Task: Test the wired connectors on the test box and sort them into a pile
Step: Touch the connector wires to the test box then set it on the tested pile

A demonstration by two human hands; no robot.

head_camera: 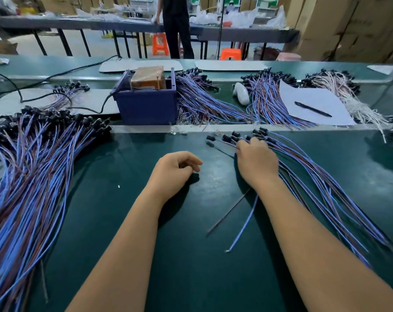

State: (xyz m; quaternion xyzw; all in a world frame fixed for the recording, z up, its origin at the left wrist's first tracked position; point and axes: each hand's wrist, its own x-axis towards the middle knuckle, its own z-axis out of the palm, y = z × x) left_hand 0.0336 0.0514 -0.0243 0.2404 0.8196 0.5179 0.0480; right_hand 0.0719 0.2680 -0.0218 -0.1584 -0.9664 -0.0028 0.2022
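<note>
Closest to the camera were two bare forearms stretched over the dark green surface (pixel 128 221). Way over on the left sat the big pile of wired connectors (pixel 31 167), blue and brown leads fanned toward the viewer, black plugs bunched at the far end. The left hand (pixel 175 170) rested on the mat with its fingers (pixel 192 164) loosely curled and nothing in them, well apart from any wire. Behind it, past a pale strip, stood the blue test box (pixel 146 104) with a brownish block inside and a black cable running off to the left. The right hand (pixel 257 162) lay palm down on the smaller bunch of connectors (pixel 326 188), fingers bent over the leads just short of the black plugs; couldn't tell whether it actually pinched one. A couple of loose leads (pixel 243 224) poked out under that wrist. Further back, more bundles (pixel 204 102) lay right of the box, then a white handheld thing (pixel 241 93), then a sheet of paper (pixel 315 106) with a pen (pixel 312 109) on it.
</note>
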